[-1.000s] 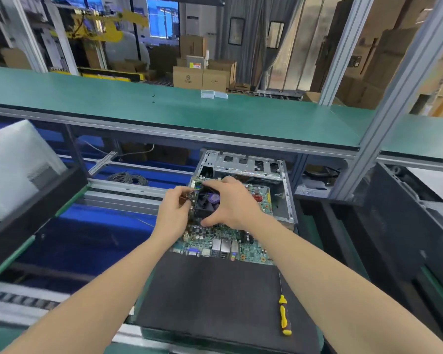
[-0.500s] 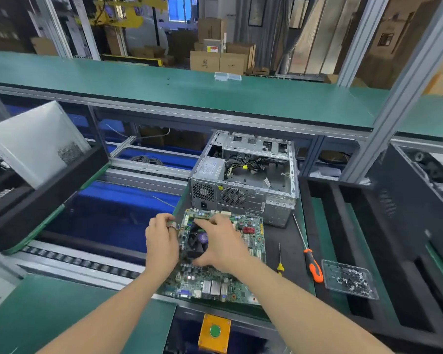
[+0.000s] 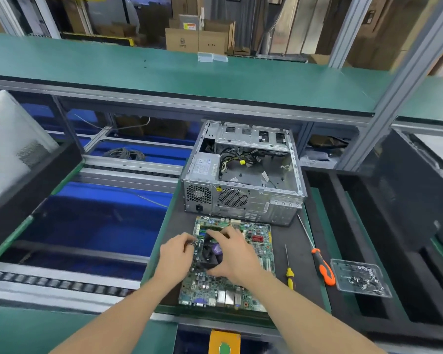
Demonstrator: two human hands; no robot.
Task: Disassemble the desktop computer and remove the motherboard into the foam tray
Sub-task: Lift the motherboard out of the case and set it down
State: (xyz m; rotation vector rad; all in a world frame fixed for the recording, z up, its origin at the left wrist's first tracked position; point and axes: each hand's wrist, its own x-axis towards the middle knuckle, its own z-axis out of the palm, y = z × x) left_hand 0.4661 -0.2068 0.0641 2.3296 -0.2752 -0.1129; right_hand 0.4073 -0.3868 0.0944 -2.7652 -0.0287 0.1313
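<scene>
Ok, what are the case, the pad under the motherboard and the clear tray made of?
Case: bare sheet metal, dull silver-grey, with punched vent holes; likely steel. Pad: looks like dark foam, matte, no shine. Clear tray: thin, glossy plastic; the dark surface beneath shows through it.

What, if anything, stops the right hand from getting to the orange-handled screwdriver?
Probably nothing, so yes: the orange-handled screwdriver lies uncovered on the dark mat right of the motherboard, with only the yellow-handled screwdriver between. The right hand would first have to let go of the cooler fan it grips.
</scene>
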